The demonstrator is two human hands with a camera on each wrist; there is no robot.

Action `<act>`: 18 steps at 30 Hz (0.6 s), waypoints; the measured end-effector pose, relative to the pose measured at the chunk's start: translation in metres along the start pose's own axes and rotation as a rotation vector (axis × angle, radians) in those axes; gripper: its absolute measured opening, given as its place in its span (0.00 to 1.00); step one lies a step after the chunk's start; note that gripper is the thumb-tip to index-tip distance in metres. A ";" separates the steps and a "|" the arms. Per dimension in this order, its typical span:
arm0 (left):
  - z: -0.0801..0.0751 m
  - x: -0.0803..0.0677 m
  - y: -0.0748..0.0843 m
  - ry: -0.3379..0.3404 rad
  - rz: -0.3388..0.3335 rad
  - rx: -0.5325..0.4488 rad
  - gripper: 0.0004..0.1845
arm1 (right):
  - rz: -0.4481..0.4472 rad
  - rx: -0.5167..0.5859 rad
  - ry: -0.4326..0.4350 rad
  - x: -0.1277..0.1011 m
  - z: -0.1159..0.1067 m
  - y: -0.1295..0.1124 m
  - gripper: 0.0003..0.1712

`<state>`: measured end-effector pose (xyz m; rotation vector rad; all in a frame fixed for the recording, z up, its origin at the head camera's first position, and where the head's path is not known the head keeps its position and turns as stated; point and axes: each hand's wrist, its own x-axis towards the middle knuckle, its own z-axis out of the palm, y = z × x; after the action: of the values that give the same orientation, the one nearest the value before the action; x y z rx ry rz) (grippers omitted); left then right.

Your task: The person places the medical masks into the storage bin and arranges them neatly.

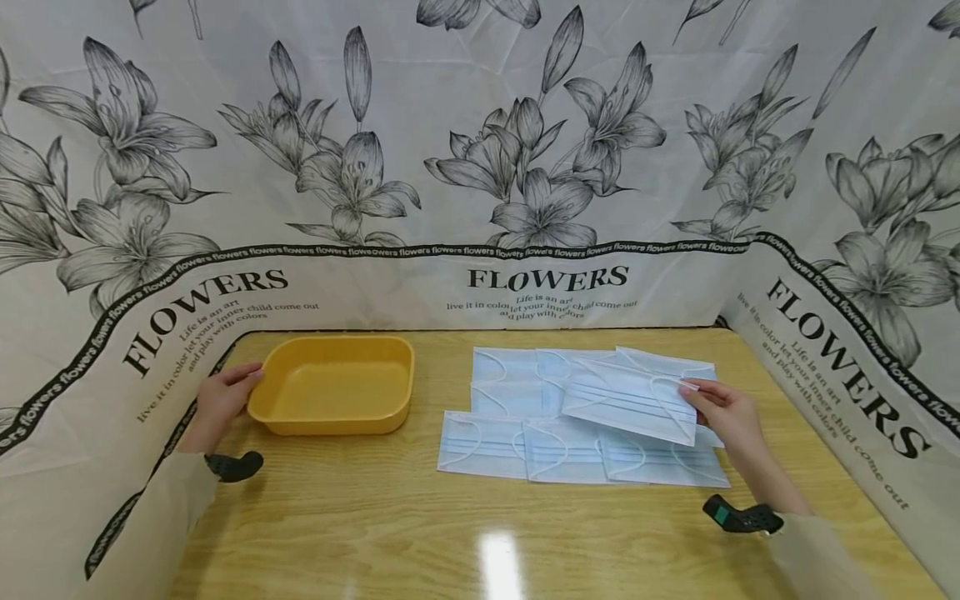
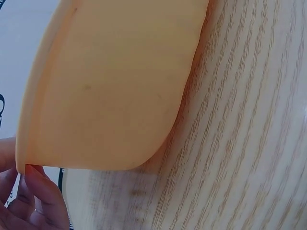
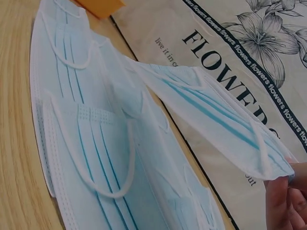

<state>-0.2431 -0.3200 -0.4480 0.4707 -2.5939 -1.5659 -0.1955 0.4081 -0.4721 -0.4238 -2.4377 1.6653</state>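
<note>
My right hand (image 1: 723, 412) pinches one end of a light blue face mask (image 1: 633, 400), raised and tilted above the other masks. In the right wrist view the thumb and fingers grip the corner of that mask (image 3: 211, 115), its white ear loop hanging near them. Below it, several overlapping face masks (image 1: 480, 450) lie flat in two rows on the table. On the left, a yellow plastic basin (image 1: 330, 421) stands on the table with nothing inside. My left hand (image 1: 223, 404) grips its left rim, thumb and fingers on either side of the edge (image 2: 33, 191).
The wooden table (image 1: 360, 517) carries everything. Flower-printed cloth (image 1: 540, 292) walls it in at the back and along both sides, close to the left hand. A black band is worn on the left wrist (image 1: 235, 467) and another on the right wrist (image 1: 742, 515).
</note>
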 end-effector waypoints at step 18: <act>0.000 -0.002 0.004 -0.001 -0.046 -0.048 0.28 | 0.033 0.006 -0.034 -0.034 0.062 -0.073 0.28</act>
<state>-0.2424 -0.3171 -0.4441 0.5288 -2.5572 -1.6391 -0.1914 0.3178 -0.4263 -0.4412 -2.4626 1.7061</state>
